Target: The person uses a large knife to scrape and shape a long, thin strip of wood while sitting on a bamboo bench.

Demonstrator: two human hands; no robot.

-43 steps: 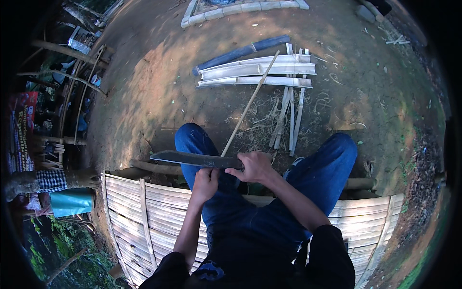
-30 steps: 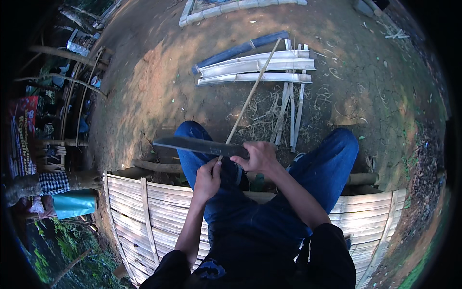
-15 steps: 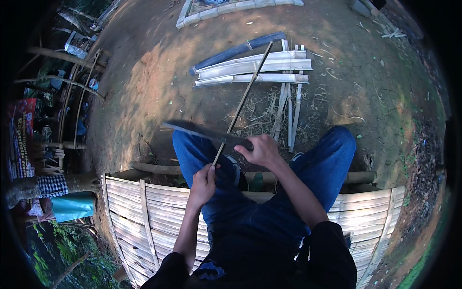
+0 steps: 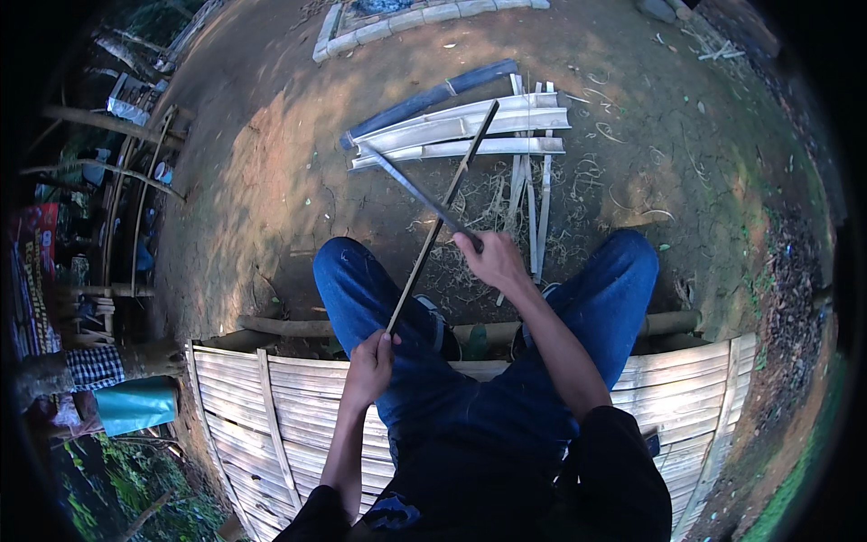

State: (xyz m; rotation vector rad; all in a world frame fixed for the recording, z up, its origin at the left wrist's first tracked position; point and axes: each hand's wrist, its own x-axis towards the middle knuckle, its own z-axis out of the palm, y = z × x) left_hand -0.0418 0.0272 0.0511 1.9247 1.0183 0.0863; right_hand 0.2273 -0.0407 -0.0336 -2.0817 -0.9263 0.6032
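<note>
My left hand (image 4: 369,366) is closed round the near end of a long, narrow bamboo strip (image 4: 417,271), which slants up and away to the right over my left thigh. In my right hand (image 4: 495,259) is the handle of a machete (image 4: 404,179), its blade pointing forward and to the left. The blade crosses the strip just beyond my right fist, seen almost edge-on; whether the two touch I cannot tell. The strip's far end overlaps the view of split bamboo halves (image 4: 506,121) lying on the ground.
A dark bamboo pole (image 4: 424,101) lies behind the halves. Thin strips (image 4: 531,217) and curly shavings (image 4: 479,203) litter the dirt before my feet. I sit on a slatted bamboo bench (image 4: 237,406). A brick-edged bed (image 4: 388,29) lies far ahead; a teal container (image 4: 135,406) is at the left.
The machete has swung from lying across my left knee to pointing farther forward, its blade turned edge-on. My left hand has shifted slightly nearer to me, still holding the strip.
</note>
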